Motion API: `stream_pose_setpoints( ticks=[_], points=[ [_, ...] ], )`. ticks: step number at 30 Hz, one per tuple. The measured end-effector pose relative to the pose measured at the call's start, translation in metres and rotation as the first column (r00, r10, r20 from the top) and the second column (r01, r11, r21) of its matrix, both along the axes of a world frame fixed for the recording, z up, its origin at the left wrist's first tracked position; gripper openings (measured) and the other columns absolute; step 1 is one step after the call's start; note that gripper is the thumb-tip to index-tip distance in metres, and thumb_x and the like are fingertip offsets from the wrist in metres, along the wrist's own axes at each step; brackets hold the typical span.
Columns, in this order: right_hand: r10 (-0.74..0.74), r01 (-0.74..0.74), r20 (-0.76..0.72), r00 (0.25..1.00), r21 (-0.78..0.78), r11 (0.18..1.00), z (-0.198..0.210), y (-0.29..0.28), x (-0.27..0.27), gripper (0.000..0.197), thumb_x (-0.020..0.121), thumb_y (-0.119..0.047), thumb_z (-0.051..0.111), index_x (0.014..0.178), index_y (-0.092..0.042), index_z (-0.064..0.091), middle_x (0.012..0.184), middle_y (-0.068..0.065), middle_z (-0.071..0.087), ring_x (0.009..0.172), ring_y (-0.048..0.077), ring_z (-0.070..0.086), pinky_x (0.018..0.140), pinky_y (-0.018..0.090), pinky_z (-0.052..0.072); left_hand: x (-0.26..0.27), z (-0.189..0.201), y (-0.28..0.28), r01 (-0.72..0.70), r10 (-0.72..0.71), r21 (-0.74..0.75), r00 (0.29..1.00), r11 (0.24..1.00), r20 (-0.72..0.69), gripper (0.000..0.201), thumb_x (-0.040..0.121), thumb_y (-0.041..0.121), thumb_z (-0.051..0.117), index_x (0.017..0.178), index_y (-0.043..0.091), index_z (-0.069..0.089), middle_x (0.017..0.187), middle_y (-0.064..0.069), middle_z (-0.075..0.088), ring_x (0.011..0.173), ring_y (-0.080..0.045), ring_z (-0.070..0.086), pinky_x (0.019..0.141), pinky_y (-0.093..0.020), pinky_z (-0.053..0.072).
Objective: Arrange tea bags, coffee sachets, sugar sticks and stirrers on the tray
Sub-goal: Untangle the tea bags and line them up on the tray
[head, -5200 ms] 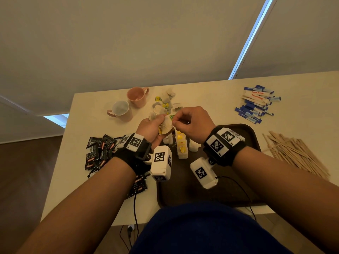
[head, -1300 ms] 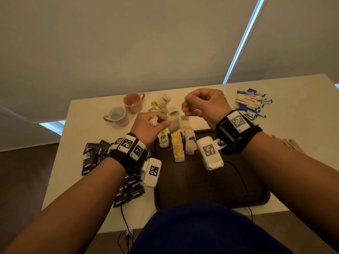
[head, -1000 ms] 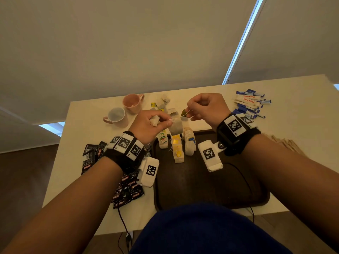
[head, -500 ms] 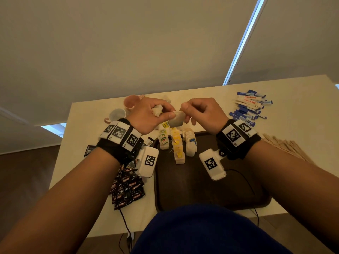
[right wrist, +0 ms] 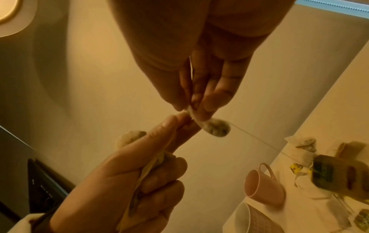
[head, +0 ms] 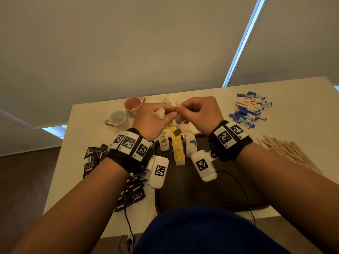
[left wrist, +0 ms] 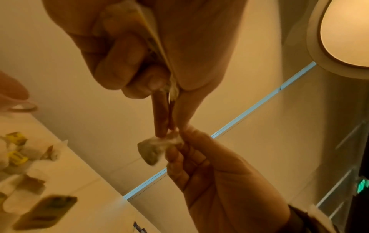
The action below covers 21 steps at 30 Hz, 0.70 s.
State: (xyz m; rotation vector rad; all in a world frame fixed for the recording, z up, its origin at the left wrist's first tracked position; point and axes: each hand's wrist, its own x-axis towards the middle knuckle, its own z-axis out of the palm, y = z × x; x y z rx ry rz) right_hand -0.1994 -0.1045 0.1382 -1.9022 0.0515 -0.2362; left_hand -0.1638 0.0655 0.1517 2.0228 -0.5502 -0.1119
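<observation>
Both hands hover over the table just behind the dark tray (head: 211,191). My left hand (head: 170,110) clutches a crumpled tea bag (head: 159,114) in its curled fingers, while its thumb and forefinger (left wrist: 159,116) touch a second tea bag (left wrist: 153,149). My right hand (head: 180,109) pinches that second tea bag (right wrist: 215,127); its string runs down to a dangling tag (right wrist: 335,173). Rows of tea bags (head: 178,151) lie on the tray's far left part. Black coffee sachets (head: 132,191) lie left of the tray, sugar sticks (head: 247,109) far right, wooden stirrers (head: 286,151) right.
A pink cup (head: 133,104) and a white cup (head: 118,118) stand at the back left of the table. Loose tea bags (right wrist: 303,145) lie on the table behind the tray. The table's front edge is close to my body.
Both hands have risen and moved away from the tray toward the back of the table. The string stretched between them a second ago is slack; the fingertips now meet on the tea bag.
</observation>
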Motion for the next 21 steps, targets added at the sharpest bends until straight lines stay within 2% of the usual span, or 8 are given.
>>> stream_pose_setpoints(
  ticks=[2, 6, 9, 12, 14, 16, 18, 21],
  points=[
    [0.020, -0.020, 0.016, 1.000, 0.001, 1.000, 0.000, 0.001, -0.002, 0.014, 0.093, -0.008, 0.061, 0.093, -0.004, 0.075, 0.069, 0.003, 0.071, 0.059, 0.009, 0.067, 0.058, 0.021, 0.054, 0.003, -0.003, -0.001, -0.023, 0.021, -0.038, 0.999, 0.999, -0.038, 0.015, 0.086, 0.013, 0.074, 0.100, 0.019, 0.073, 0.085, 0.018, 0.068, 0.080, 0.009, 0.065, 0.074, -0.008, 0.049],
    [0.074, -0.073, 0.009, 0.997, -0.050, 0.996, -0.002, -0.001, -0.006, 0.018, 0.093, -0.005, 0.060, 0.106, -0.004, 0.073, 0.075, -0.004, 0.070, 0.064, 0.002, 0.067, 0.060, 0.016, 0.053, 0.002, -0.007, -0.003, -0.082, 0.080, -0.061, 0.996, 0.995, -0.030, 0.012, 0.083, 0.018, 0.078, 0.094, 0.016, 0.076, 0.084, 0.010, 0.072, 0.079, 0.000, 0.068, 0.073, -0.015, 0.053],
    [0.058, -0.057, 0.022, 0.998, -0.064, 0.996, -0.001, -0.003, -0.010, 0.015, 0.090, -0.008, 0.066, 0.101, -0.009, 0.075, 0.077, -0.006, 0.071, 0.067, 0.003, 0.067, 0.064, 0.017, 0.053, 0.000, -0.006, -0.004, -0.086, 0.085, -0.080, 0.996, 0.993, -0.013, 0.005, 0.087, 0.015, 0.073, 0.088, 0.019, 0.075, 0.078, 0.014, 0.070, 0.073, 0.002, 0.066, 0.069, -0.014, 0.050],
    [-0.044, 0.048, 0.058, 0.997, -0.080, 0.996, 0.002, -0.005, -0.013, 0.010, 0.084, -0.014, 0.074, 0.094, -0.012, 0.074, 0.080, -0.006, 0.069, 0.071, 0.004, 0.065, 0.066, 0.016, 0.051, -0.003, -0.001, -0.005, -0.081, 0.078, -0.085, 0.996, 0.993, -0.038, 0.013, 0.089, 0.011, 0.070, 0.085, 0.023, 0.073, 0.077, 0.017, 0.068, 0.073, 0.005, 0.064, 0.070, -0.013, 0.049],
    [-0.073, 0.076, 0.049, 0.996, -0.057, 0.995, 0.005, -0.007, -0.016, 0.020, 0.084, -0.019, 0.075, 0.102, -0.011, 0.069, 0.086, -0.004, 0.067, 0.075, 0.005, 0.063, 0.065, 0.015, 0.051, -0.005, 0.005, -0.005, -0.051, 0.050, -0.096, 0.999, 0.994, -0.022, 0.017, 0.089, 0.007, 0.069, 0.081, 0.021, 0.072, 0.072, 0.018, 0.065, 0.069, 0.009, 0.061, 0.067, -0.007, 0.044],
    [-0.019, 0.020, 0.028, 0.999, -0.040, 0.999, 0.009, -0.007, -0.018, 0.025, 0.086, -0.019, 0.073, 0.109, -0.010, 0.068, 0.095, -0.003, 0.068, 0.083, 0.003, 0.065, 0.072, 0.017, 0.054, -0.006, 0.014, -0.005, -0.010, 0.009, -0.108, 1.000, 0.994, -0.008, 0.014, 0.089, 0.006, 0.069, 0.083, 0.017, 0.073, 0.073, 0.016, 0.067, 0.069, 0.008, 0.062, 0.067, -0.007, 0.044],
    [0.045, -0.044, 0.033, 0.998, -0.023, 0.999, 0.014, -0.006, -0.019, 0.018, 0.088, -0.016, 0.070, 0.103, -0.005, 0.071, 0.093, 0.002, 0.072, 0.085, 0.010, 0.069, 0.076, 0.023, 0.056, -0.004, 0.021, -0.003, 0.016, -0.021, -0.126, 0.999, 0.992, -0.037, 0.013, 0.090, 0.010, 0.068, 0.086, 0.021, 0.074, 0.079, 0.014, 0.070, 0.074, 0.004, 0.065, 0.069, -0.010, 0.047],
    [0.042, -0.042, 0.023, 0.999, 0.014, 0.999, 0.020, -0.007, -0.020, 0.010, 0.089, -0.011, 0.069, 0.089, -0.003, 0.074, 0.078, 0.003, 0.073, 0.072, 0.012, 0.069, 0.070, 0.025, 0.056, 0.000, 0.029, -0.001, -0.001, -0.006, -0.138, 0.999, 0.990, -0.048, 0.016, 0.090, 0.015, 0.070, 0.083, 0.030, 0.072, 0.078, 0.018, 0.071, 0.075, 0.004, 0.066, 0.068, -0.011, 0.048]
  ],
)
